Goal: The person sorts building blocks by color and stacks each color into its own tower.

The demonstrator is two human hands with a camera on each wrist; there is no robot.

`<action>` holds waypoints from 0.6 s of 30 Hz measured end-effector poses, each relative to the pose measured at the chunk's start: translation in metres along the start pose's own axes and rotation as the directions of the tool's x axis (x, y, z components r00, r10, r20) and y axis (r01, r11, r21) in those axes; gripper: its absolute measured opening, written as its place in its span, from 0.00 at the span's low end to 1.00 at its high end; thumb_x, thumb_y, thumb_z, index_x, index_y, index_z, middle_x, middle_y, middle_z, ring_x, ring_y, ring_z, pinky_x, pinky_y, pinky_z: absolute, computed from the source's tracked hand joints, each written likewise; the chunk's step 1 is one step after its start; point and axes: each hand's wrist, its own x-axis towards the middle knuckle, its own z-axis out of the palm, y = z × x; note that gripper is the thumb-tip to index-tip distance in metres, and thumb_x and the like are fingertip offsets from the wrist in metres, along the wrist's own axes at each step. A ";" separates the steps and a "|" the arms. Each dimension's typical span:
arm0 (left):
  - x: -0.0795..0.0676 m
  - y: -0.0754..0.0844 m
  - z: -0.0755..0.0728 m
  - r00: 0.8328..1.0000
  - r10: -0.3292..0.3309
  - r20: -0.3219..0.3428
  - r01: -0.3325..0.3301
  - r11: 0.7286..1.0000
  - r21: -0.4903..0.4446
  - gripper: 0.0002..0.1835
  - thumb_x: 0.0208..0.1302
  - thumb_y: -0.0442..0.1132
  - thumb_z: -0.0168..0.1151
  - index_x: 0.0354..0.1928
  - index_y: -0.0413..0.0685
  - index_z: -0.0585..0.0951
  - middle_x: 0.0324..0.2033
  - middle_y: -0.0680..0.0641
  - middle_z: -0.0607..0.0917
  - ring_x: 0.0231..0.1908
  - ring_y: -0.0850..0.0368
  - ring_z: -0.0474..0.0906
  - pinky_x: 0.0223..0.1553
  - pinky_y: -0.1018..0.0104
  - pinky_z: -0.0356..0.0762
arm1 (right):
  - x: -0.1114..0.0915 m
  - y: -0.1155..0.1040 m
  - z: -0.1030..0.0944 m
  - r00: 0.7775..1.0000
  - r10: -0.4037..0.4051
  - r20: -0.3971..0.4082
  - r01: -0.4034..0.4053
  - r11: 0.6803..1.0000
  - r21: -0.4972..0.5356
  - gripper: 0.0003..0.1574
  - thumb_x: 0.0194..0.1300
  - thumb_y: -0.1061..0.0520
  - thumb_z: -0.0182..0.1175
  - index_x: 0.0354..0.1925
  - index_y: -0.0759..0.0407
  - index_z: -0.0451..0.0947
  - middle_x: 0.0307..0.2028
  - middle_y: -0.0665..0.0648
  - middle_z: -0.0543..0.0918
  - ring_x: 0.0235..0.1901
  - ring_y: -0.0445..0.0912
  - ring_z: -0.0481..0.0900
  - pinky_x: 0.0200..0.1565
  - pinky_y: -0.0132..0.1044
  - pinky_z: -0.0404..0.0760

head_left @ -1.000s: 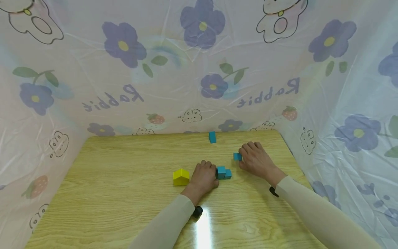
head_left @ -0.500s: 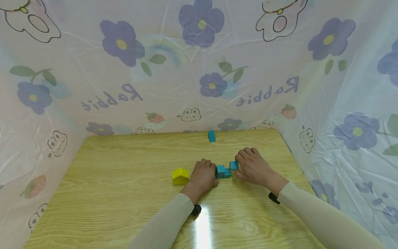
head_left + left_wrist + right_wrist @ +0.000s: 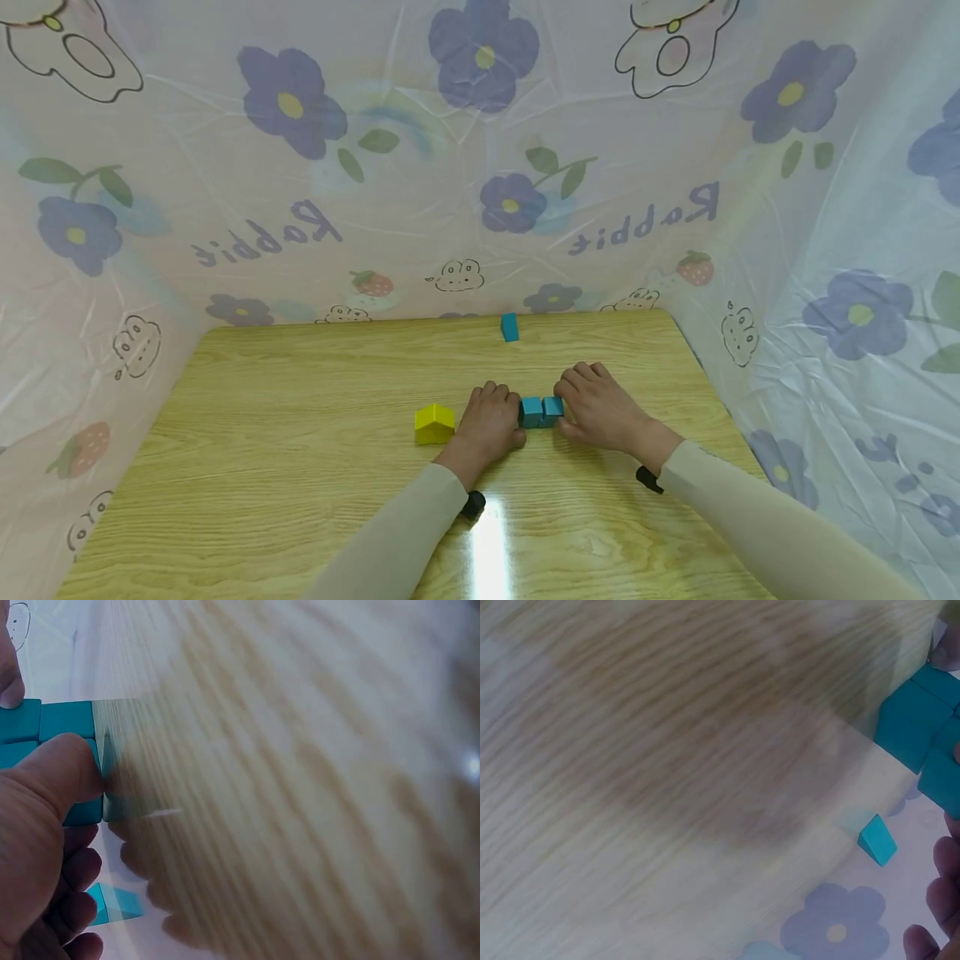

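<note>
In the head view, blue blocks stand grouped between my two hands, with two cube tops side by side. My left hand (image 3: 489, 423) grips the left blue block (image 3: 532, 411); in the left wrist view its thumb (image 3: 71, 769) lies across the near face and the other fingers curl behind. My right hand (image 3: 602, 410) pinches the right blue cube (image 3: 552, 409) from its right side, level with the left block's top. The lower blocks (image 3: 911, 720) show in the right wrist view, flush against each other. My palms hide some of the blocks' outer faces.
Left of my left hand sits a yellow house-shaped block (image 3: 435, 425). A blue triangular block (image 3: 510, 327) stands near the wooden table's (image 3: 300, 467) back edge. Patterned cloth (image 3: 390, 208) encloses the back and sides.
My right hand has brought its blue cube left and toward me, from apart to beside the left block's top, over the lower block. The left hand stays put.
</note>
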 end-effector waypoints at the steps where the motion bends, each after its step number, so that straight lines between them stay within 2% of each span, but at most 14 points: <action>1: 0.000 0.000 0.000 1.000 0.001 -0.002 -0.001 1.000 0.001 0.24 0.68 0.56 0.68 0.57 0.48 0.81 0.45 0.51 0.82 0.48 0.53 0.70 0.53 0.58 0.69 | 0.000 0.000 0.001 1.000 0.000 -0.002 0.000 1.000 0.000 0.20 0.65 0.44 0.66 0.45 0.56 0.78 0.43 0.55 0.79 0.42 0.52 0.71 0.48 0.49 0.69; 18: 0.000 0.000 0.000 1.000 -0.002 -0.009 0.002 1.000 0.001 0.24 0.67 0.56 0.69 0.56 0.49 0.81 0.43 0.52 0.81 0.46 0.54 0.71 0.52 0.59 0.70 | 0.004 0.000 0.004 1.000 -0.007 -0.004 0.007 1.000 0.007 0.18 0.64 0.45 0.66 0.45 0.56 0.80 0.43 0.55 0.81 0.43 0.52 0.73 0.48 0.49 0.71</action>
